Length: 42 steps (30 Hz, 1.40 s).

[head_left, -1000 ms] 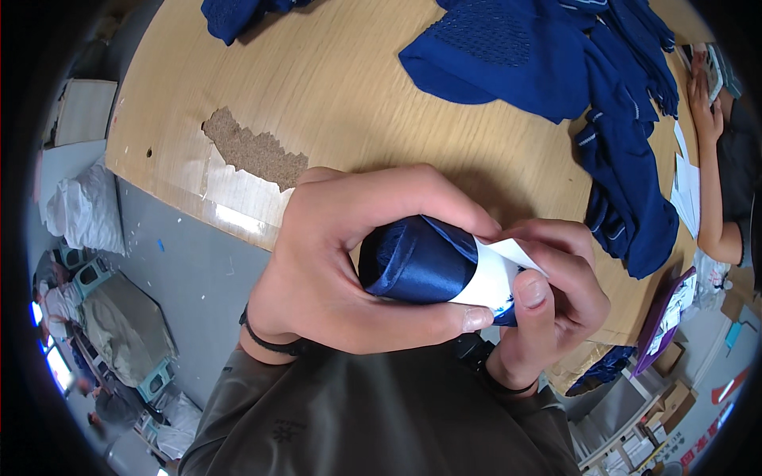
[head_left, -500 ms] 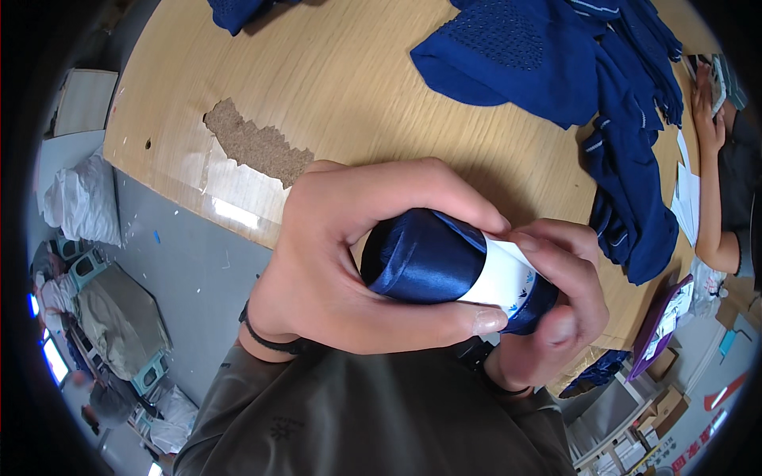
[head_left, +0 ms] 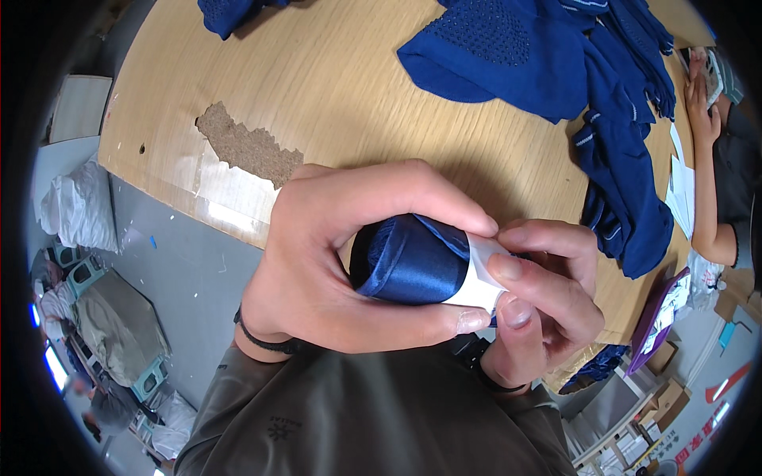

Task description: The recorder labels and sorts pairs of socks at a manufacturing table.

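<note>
The person stands at the edge of a wooden table (head_left: 341, 87), both hands close to the chest. The left hand (head_left: 333, 270) is curled right around a rolled bundle of shiny dark blue fabric (head_left: 409, 262), fingers over the top and thumb underneath, gripping it firmly. The right hand (head_left: 548, 301) meets it from the other side, thumb and fingertips pinched on a white paper band (head_left: 480, 278) that wraps one end of the roll. The bundle is held in the air just above the table's near edge, not resting on it. Farther across the table lies a heap of blue knitted garments (head_left: 556, 71), and another blue piece (head_left: 230, 12) sits at the far left. A patch of the tabletop's veneer is torn away (head_left: 242, 147). At the right, another person's arm (head_left: 706, 182) rests beside some white sheets (head_left: 681, 190).
</note>
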Available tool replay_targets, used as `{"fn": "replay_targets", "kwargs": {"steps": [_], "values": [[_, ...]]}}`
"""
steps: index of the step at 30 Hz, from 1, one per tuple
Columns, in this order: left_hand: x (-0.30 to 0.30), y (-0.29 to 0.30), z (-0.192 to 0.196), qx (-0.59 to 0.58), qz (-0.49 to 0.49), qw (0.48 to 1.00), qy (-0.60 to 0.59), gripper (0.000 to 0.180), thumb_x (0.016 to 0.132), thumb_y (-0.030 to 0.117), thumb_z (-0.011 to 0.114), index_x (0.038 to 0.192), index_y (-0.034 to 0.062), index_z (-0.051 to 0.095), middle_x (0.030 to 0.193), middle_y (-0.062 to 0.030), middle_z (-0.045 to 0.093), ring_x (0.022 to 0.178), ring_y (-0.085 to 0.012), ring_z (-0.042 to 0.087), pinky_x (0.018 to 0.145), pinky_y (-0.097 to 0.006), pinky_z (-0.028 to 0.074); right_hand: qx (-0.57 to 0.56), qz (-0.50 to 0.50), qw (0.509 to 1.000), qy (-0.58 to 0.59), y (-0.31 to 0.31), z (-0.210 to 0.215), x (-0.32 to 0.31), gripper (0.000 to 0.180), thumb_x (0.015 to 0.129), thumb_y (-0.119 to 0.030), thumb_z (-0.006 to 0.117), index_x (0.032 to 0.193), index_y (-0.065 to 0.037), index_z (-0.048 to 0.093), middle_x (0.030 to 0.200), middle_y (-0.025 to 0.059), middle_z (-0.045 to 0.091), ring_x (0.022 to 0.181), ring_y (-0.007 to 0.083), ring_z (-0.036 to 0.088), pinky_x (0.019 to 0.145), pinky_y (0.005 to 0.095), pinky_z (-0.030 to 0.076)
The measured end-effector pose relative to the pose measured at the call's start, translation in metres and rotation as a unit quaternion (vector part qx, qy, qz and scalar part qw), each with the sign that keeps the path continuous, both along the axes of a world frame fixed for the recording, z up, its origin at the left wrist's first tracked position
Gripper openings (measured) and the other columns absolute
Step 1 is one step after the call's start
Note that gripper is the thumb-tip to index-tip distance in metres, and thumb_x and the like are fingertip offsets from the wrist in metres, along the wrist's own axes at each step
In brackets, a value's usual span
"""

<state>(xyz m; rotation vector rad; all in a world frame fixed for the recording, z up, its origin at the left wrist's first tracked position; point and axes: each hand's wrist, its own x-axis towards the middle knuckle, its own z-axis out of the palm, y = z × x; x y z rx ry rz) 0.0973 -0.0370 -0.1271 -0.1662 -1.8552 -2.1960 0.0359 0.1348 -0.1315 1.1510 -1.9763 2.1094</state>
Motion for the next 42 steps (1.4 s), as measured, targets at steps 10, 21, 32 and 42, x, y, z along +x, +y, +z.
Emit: {"fn": "replay_targets", "kwargs": {"steps": [10,21,32,42], "values": [[0.002,-0.006,0.005,0.002,-0.012,1.0,-0.021,0.05,0.055,-0.004,0.083,0.099,-0.0122,0.062,0.091,-0.0209,0.069,0.078,-0.0196,0.069,0.069,-0.025,0.052,-0.001,0.032,0.999,-0.023,0.002,0.004,0.0,0.026,0.082,-0.013,0.06,0.101,0.001,0.073,0.102,0.0181,0.058,0.085,0.0224,0.059,0.069,0.0296,0.052],[0.003,-0.001,0.002,-0.04,0.051,0.997,-0.046,0.05,0.055,-0.001,0.085,0.1,-0.0095,0.064,0.092,-0.0194,0.07,0.08,-0.0186,0.069,0.072,-0.026,0.052,0.142,0.033,0.989,0.028,0.008,0.009,-0.004,0.026,0.088,-0.022,0.058,0.099,-0.002,0.071,0.109,0.0256,0.056,0.091,0.0272,0.058,0.078,0.0356,0.049],[-0.001,-0.003,-0.003,-0.03,0.047,0.998,0.008,0.042,0.066,-0.001,0.08,0.103,-0.0089,0.063,0.102,-0.0244,0.065,0.096,-0.0307,0.068,0.08,-0.035,0.054,0.137,0.043,0.985,0.101,0.002,0.003,-0.007,0.035,0.065,0.005,0.069,0.094,-0.014,0.073,0.119,0.0214,0.054,0.107,0.0366,0.057,0.088,0.0417,0.051],[-0.006,-0.008,0.011,-0.028,-0.019,0.999,0.015,0.044,0.065,-0.003,0.078,0.106,-0.0054,0.062,0.107,-0.024,0.063,0.097,-0.0269,0.065,0.085,-0.034,0.05,0.089,0.031,0.992,0.079,0.005,0.009,-0.002,0.021,0.062,0.011,0.074,0.067,-0.006,0.063,0.109,0.015,0.065,0.109,0.0374,0.058,0.084,0.0426,0.055]]}}
